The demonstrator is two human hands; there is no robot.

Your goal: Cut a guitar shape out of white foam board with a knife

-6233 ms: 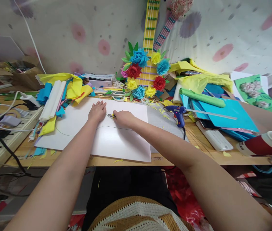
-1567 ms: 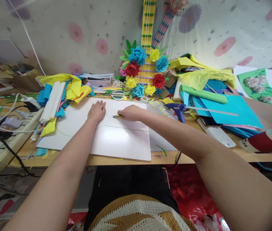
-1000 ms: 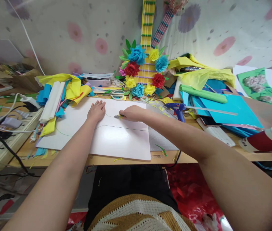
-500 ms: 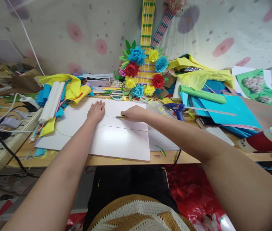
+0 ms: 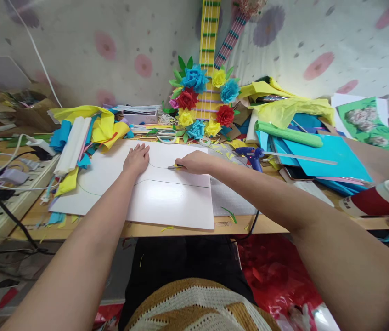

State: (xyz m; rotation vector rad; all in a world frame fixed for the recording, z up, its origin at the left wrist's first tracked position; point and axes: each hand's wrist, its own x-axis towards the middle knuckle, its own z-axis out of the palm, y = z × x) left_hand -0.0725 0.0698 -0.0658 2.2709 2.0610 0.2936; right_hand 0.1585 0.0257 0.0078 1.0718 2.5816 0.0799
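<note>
A large white board [image 5: 170,207] lies flat on the wooden table, with curved dark outlines drawn across it. My left hand [image 5: 137,159] rests flat on the board, fingers stretched out and slightly apart. To its right, my right hand [image 5: 190,162] is closed round a utility knife [image 5: 173,167] with a yellow and dark handle. The blade points left and lies low over the upper drawn line. Whether its tip is in the board is too small to tell. Under the board's right side lies a grey cutting mat [image 5: 230,197].
A blue glue gun [image 5: 253,156] lies right of the board, near a green paper roll [image 5: 289,134] and blue sheets [image 5: 325,158]. Scissors [image 5: 166,136] lie behind. A paper cup [image 5: 383,198] stands far right; a power strip [image 5: 39,184] is left. Flower-decked paper guitar [image 5: 208,99] leans at the wall.
My right hand has moved steadily to the right along the upper drawn line with the utility knife. My left hand has stayed in place on the board.
</note>
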